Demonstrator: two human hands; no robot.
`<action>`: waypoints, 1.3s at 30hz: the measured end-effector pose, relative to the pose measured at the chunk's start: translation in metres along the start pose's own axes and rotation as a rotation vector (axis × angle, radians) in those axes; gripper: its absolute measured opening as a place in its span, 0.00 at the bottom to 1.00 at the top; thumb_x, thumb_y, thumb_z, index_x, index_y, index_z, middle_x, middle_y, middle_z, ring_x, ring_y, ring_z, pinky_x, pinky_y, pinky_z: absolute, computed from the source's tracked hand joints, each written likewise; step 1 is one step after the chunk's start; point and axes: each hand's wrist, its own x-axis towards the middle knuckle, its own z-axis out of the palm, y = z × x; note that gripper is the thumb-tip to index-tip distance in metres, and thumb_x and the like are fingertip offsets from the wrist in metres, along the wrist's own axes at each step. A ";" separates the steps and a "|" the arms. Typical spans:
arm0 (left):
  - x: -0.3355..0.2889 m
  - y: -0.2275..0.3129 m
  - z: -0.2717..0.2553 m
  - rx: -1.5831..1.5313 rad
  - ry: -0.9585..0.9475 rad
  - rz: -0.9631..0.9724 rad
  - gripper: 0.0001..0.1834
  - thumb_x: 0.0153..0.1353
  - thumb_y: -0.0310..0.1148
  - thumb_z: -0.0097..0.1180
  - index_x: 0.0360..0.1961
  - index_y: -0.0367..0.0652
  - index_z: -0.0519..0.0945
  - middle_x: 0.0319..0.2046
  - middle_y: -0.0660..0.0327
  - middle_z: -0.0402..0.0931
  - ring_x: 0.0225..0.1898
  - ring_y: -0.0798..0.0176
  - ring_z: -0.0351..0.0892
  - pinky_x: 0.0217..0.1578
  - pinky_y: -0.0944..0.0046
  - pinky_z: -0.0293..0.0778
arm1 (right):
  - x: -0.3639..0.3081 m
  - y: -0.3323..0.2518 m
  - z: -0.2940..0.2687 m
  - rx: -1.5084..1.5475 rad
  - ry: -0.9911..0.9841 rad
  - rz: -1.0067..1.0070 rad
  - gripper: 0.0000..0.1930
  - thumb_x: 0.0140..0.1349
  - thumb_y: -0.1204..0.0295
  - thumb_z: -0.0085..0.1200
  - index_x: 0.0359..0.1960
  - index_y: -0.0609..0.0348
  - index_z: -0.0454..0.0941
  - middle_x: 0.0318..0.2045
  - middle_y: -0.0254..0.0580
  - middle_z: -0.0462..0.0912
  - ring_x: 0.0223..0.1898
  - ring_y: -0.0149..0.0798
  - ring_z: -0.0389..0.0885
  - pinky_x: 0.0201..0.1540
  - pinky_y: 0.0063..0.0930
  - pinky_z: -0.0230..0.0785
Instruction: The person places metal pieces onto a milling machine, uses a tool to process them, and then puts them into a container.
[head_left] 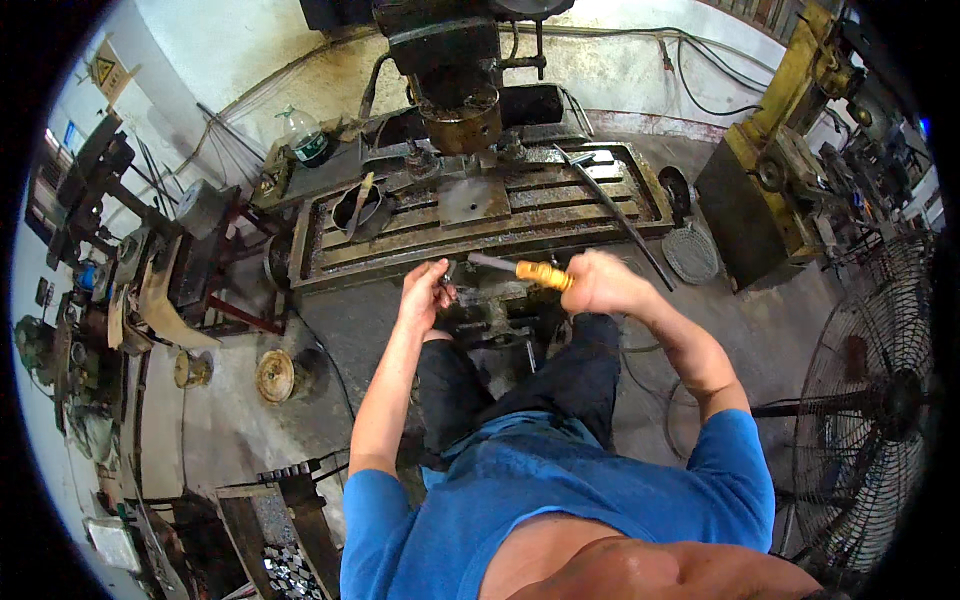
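Observation:
My right hand (pixel 606 284) is closed around the yellow handle of a file (pixel 497 263), whose grey flat blade points left toward my other hand. My left hand (pixel 426 291) is closed, fingertips pinched on something small and dark that I cannot make out. A narrow gap separates the file's tip from the left fingers. Both hands are held in front of the near edge of the slotted machine table (pixel 400 262), above my knees.
On the machine table stand a dark pot (pixel 362 212) with a brush (pixel 361 195) in it and a square metal block (pixel 473 202). A long bar (pixel 618 208) slants over its right end. A caged fan (pixel 870 400) stands at right; a round tin (pixel 276 376) sits on the left floor.

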 end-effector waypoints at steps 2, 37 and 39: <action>0.009 0.013 -0.001 0.007 -0.055 0.022 0.10 0.56 0.37 0.53 0.29 0.40 0.71 0.15 0.57 0.73 0.11 0.67 0.68 0.12 0.72 0.63 | 0.013 0.011 -0.002 -0.079 0.030 -0.044 0.18 0.34 0.63 0.48 0.22 0.66 0.77 0.22 0.60 0.77 0.28 0.56 0.78 0.34 0.41 0.70; 0.174 0.049 0.055 1.473 0.025 0.821 0.11 0.50 0.30 0.53 0.36 0.41 0.77 0.32 0.49 0.76 0.36 0.46 0.75 0.37 0.51 0.70 | 0.018 0.072 0.029 0.484 0.350 0.054 0.15 0.38 0.75 0.50 0.32 0.63 0.79 0.22 0.44 0.80 0.25 0.35 0.79 0.31 0.25 0.70; 0.173 0.047 0.056 1.453 0.060 0.841 0.11 0.50 0.31 0.53 0.36 0.41 0.76 0.32 0.49 0.76 0.35 0.46 0.75 0.36 0.51 0.71 | 0.017 0.069 0.003 0.395 0.402 -0.055 0.16 0.37 0.76 0.50 0.33 0.65 0.78 0.23 0.42 0.80 0.26 0.33 0.78 0.32 0.24 0.70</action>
